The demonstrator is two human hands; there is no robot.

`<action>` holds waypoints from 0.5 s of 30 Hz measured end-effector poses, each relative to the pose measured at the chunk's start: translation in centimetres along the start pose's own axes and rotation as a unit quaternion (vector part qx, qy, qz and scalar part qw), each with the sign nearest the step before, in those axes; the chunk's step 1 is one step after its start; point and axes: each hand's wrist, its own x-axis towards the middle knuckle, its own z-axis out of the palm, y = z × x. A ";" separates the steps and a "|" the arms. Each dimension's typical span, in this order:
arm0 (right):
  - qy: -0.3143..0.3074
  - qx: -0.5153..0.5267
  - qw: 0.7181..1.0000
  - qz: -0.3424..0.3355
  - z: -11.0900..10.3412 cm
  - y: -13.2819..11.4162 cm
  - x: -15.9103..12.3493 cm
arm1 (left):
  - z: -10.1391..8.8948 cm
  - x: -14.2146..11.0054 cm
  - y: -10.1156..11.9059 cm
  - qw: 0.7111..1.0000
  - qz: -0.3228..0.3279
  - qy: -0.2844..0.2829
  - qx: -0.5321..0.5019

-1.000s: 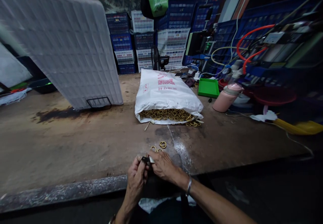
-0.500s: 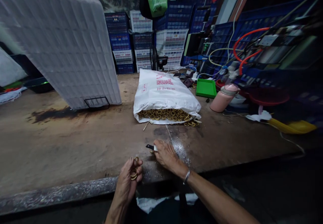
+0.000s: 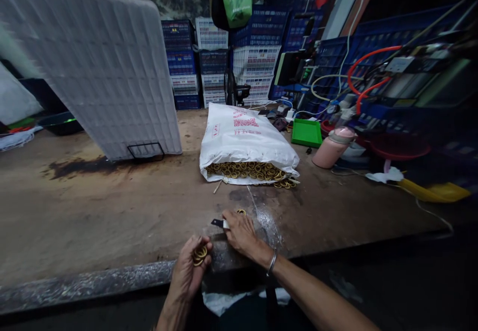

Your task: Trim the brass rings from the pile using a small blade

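Hands: two; both at the near edge of the surface [image 3: 130,216], a narrow gap between them.
Left hand: one, fingers curled around a small cluster of held rings [image 3: 200,255] (several, overlapping too much to count exactly); the left hand [image 3: 186,264] has its palm turned inward.
Right hand: one, gripping one dark-bladed tool [image 3: 217,223] with a white part at the fingers; the blade points leftward, beyond the held rings. The right hand [image 3: 239,230] has one bracelet [image 3: 272,262] at its wrist.
Loose ring: at least one [image 3: 242,212] on the surface just beyond the right hand, partly hidden by it.
Bag: one white bag [image 3: 246,134], lying well beyond both hands, its near end showing a heap of rings [image 3: 244,170] too many to count.
Bottle: one pink bottle [image 3: 328,152], right of the bag.
Tray: one green tray [image 3: 306,133], between bag and bottle, farther back.
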 end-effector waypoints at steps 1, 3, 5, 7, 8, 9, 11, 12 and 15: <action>0.001 0.018 1.000 -0.013 0.1 0.0 -0.1 | 0.2 0.0 -0.2 1.000 0.016 -0.007 0.017; 0.012 0.063 0.997 -0.046 0.1 -0.1 -0.2 | 0.5 0.0 -0.5 0.997 0.049 -0.029 0.056; 0.025 0.118 0.989 -0.082 0.1 -0.3 -0.2 | 0.8 0.0 -0.8 0.992 0.074 -0.041 0.096; 0.030 0.172 0.979 -0.103 0.0 -0.6 -0.3 | 1.1 0.0 -1.0 0.987 0.083 -0.043 0.132; 0.031 0.193 0.975 -0.106 0.0 -0.8 -0.3 | 1.1 0.0 -1.1 0.985 0.084 -0.044 0.147; 0.029 0.210 0.972 -0.105 -0.1 -0.9 -0.4 | 1.2 0.0 -1.2 0.982 0.085 -0.045 0.162; 0.022 0.234 0.968 -0.091 -0.4 -1.3 -0.4 | 1.2 -0.1 -1.2 0.975 0.098 -0.043 0.193; 0.017 0.244 0.966 -0.079 -0.5 -1.4 -0.5 | 1.2 -0.1 -1.2 0.970 0.114 -0.038 0.209; -0.004 0.268 0.963 -0.024 -0.8 -1.8 -0.4 | 1.3 -0.4 -1.0 0.943 0.203 -0.035 0.259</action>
